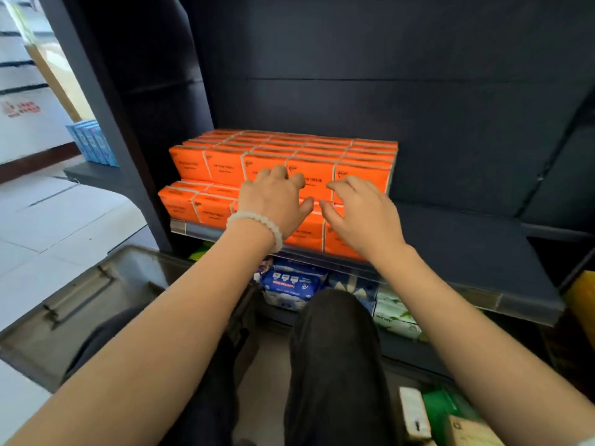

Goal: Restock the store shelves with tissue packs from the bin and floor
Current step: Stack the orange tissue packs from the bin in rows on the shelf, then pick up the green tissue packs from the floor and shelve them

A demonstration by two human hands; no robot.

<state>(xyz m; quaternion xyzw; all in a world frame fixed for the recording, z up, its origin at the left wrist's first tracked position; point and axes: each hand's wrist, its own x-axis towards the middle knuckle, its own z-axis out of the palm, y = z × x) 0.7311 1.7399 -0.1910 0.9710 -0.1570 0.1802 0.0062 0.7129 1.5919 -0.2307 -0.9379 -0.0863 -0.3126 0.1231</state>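
Both the left hand (277, 201) and right hand (360, 214) are hovering loose-fingered, holding nothing, by the orange tissue packs (283, 156) filling the left of the shelf (467, 249), whose right side is seemingly awaiting stock.

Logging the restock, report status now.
Left hand and right hand open, at orange tissue packs. Packs stacked two tiers on shelf. Nothing blocking.

Two hands (280, 201); roughly thirty orange tissue packs (315, 180).
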